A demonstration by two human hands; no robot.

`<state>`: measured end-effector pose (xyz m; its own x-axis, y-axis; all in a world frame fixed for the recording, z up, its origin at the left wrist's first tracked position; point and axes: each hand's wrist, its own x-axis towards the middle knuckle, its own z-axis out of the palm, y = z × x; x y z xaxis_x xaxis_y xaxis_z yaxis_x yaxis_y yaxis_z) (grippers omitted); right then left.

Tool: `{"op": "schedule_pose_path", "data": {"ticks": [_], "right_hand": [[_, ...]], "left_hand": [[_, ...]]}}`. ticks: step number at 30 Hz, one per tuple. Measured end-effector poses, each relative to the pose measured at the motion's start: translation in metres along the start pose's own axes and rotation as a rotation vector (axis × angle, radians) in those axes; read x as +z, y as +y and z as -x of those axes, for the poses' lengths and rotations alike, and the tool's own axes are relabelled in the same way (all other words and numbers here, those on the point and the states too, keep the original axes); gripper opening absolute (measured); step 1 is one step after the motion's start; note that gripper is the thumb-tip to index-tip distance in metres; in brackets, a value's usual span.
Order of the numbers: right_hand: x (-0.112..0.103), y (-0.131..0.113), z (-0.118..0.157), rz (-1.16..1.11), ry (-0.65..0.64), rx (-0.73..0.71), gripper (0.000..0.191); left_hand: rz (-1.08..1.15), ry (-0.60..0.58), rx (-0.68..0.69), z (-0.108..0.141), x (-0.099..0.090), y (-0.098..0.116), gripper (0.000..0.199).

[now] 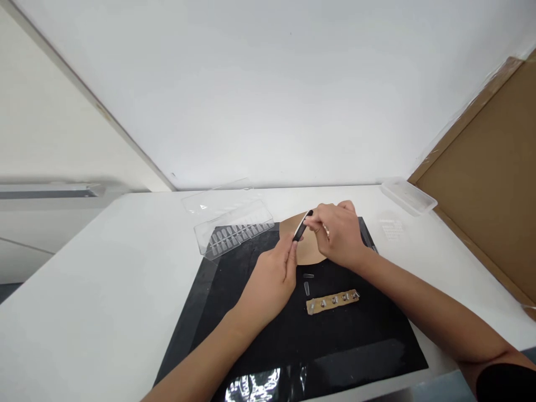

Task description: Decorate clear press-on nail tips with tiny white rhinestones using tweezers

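My left hand [270, 282] grips a slim black-and-white nail file [300, 228] upright near its lower end. My right hand [336, 234] pinches something small against the file's upper part; the fingers hide it. Behind both hands lies a rounded piece of tan paper [309, 249]. Below them on the black mat [335, 340] lie a couple of loose clear false nails [307, 288], and a tan strip [333, 302] carries several small nail-like pieces. To the left, a clear plastic box of false nails [232, 230] rests on the mat's corner.
A clear plastic lid [215, 201] lies behind the box on the white table [100, 268]. A shallow clear tray [408, 196] sits at the back right, near a brown cardboard panel [481, 167]. A white wall rises behind the table.
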<state>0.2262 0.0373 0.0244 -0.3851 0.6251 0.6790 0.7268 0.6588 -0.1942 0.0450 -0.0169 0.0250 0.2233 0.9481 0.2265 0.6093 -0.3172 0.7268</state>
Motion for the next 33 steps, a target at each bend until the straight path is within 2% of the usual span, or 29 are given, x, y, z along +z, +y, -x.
{"op": "schedule_pose_path", "data": {"ticks": [3, 8, 11, 15, 19, 22, 25, 29, 33], "right_hand": [[0.000, 0.001, 0.000, 0.005, -0.025, -0.062, 0.034], [0.002, 0.001, 0.001, 0.025, 0.013, -0.036, 0.032], [0.003, 0.001, 0.003, 0.018, -0.015, -0.083, 0.034], [0.003, 0.001, 0.004, 0.013, 0.011, -0.044, 0.033], [0.003, 0.004, 0.002, 0.004, -0.011, -0.086, 0.035], [0.005, 0.005, 0.002, 0.025, 0.015, -0.025, 0.033], [0.006, 0.002, 0.003, 0.031, -0.008, -0.095, 0.035], [-0.005, 0.000, -0.001, -0.038, 0.039, -0.133, 0.034], [-0.025, 0.007, -0.009, -0.200, 0.063, -0.052, 0.027]], "left_hand": [[-0.003, -0.004, -0.006, 0.000, 0.001, 0.001, 0.030], [-0.006, 0.009, -0.003, -0.001, 0.002, 0.000, 0.029], [0.006, 0.010, 0.003, 0.000, 0.002, 0.001, 0.028], [-0.007, 0.029, 0.002, 0.000, 0.001, 0.002, 0.029], [-0.007, 0.014, -0.010, 0.000, 0.002, 0.002, 0.027], [-0.003, 0.016, -0.007, -0.001, 0.002, 0.000, 0.030], [0.002, 0.012, -0.002, -0.003, 0.003, -0.002, 0.031], [-0.014, 0.034, 0.040, -0.003, 0.000, 0.000, 0.033], [-0.127, 0.023, 0.081, -0.002, -0.001, 0.003, 0.037]]}}
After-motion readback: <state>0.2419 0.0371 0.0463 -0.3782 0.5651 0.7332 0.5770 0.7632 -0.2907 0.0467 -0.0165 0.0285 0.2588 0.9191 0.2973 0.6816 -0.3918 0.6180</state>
